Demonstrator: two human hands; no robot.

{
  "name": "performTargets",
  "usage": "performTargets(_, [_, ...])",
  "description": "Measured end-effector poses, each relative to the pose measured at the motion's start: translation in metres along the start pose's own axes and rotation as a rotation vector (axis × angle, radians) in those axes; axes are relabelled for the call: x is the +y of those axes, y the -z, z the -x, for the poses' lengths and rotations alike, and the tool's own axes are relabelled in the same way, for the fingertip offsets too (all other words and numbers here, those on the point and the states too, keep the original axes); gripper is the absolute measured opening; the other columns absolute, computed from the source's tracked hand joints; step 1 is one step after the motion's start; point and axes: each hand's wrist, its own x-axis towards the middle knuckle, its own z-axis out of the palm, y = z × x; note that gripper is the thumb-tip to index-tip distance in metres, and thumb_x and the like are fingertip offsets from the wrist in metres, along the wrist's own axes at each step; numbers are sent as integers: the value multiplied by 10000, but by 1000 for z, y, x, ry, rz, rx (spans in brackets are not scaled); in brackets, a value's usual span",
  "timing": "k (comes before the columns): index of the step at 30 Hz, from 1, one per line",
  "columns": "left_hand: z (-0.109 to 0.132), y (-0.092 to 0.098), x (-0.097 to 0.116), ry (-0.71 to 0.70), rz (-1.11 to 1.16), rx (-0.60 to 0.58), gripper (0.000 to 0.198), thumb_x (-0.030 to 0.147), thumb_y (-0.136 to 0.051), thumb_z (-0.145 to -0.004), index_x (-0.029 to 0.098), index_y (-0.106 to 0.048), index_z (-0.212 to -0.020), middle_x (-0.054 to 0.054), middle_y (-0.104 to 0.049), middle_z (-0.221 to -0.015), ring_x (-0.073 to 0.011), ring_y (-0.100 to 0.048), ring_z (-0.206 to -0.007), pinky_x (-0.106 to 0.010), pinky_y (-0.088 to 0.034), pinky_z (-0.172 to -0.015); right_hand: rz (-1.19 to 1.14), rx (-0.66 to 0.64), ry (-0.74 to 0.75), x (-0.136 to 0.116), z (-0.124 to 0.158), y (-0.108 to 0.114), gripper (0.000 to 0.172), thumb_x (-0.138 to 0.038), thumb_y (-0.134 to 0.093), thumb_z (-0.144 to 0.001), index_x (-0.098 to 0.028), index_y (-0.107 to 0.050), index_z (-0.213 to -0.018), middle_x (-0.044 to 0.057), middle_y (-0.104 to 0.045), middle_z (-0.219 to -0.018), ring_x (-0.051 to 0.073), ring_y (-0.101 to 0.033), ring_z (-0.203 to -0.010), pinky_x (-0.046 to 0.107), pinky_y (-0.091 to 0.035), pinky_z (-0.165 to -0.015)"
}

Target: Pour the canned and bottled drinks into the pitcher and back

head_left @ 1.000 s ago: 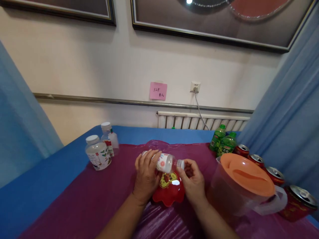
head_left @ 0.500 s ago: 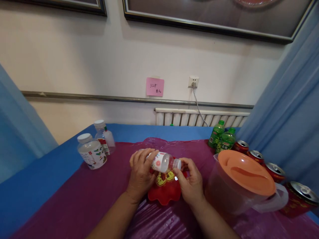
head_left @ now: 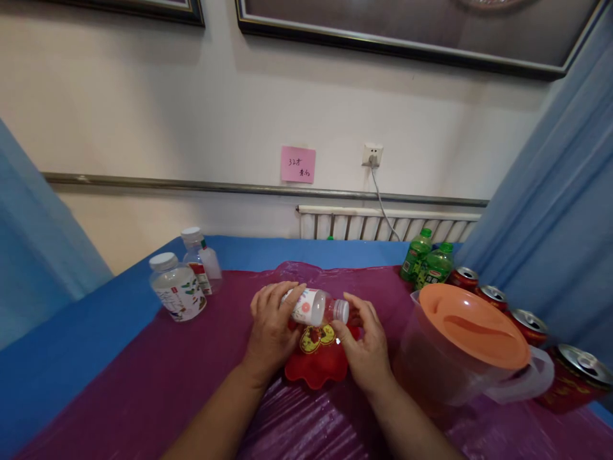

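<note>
The small clear bottle point(head_left: 311, 306), with a white label printed with pink fruit slices, is tipped almost onto its side, its neck pointing right and slightly down. It hangs just above the red scalloped dish point(head_left: 318, 369), which lies flat and bears a gold-and-red emblem near its far edge.

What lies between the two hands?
Head view: a small clear bottle, tipped sideways over a red dish; left hand grips it, right hand at its cap.

Orange-lidded pitcher point(head_left: 472, 329) beside red cans point(head_left: 529, 323)
</note>
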Motion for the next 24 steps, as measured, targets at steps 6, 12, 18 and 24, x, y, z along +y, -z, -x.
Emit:
performTargets(6, [0,1,-1,22,-3,-17,566,221,-656,-811,249,-557,-1368,-113,-643,-1311,-320,-545,-1225,-517,-333,-1099,46,12,79,2,2,0,383,-308,-574,-951,-275,-622,-1329,97,-599,-1291,246,-580,-1206,448,-480,-1037])
performTargets(12, [0,2,0,17,15,-19,566,240,-654,-819,258,-557,-1376,-111,-644,-1325,-319,-546,-1237,-517,-328,-1111,31,19,16,3,1,-2,484,-370,-649,-917,-247,-580,-1379,108,-628,-1269,249,-620,-1137,435,-518,-979])
performTargets(18, [-2,7,5,21,27,-26,559,237,-662,-800,253,-583,-1354,-107,-650,-1318,-322,-549,-1232,-526,-332,-1115,15,35,56,7,2,-2,360,-347,-609,-937,-245,-629,-1281,87,-662,-1167,232,-644,-1064,400,-531,-927])
performTargets(24, [2,1,-5,93,11,-60,652,168,-697,-738,245,-561,-1371,-110,-650,-1317,-331,-555,-1223,-553,-334,-1103,11,112,137,11,3,1,397,-313,-565,-958,-243,-573,-1349,114,-605,-1296,248,-580,-1207,469,-468,-1037])
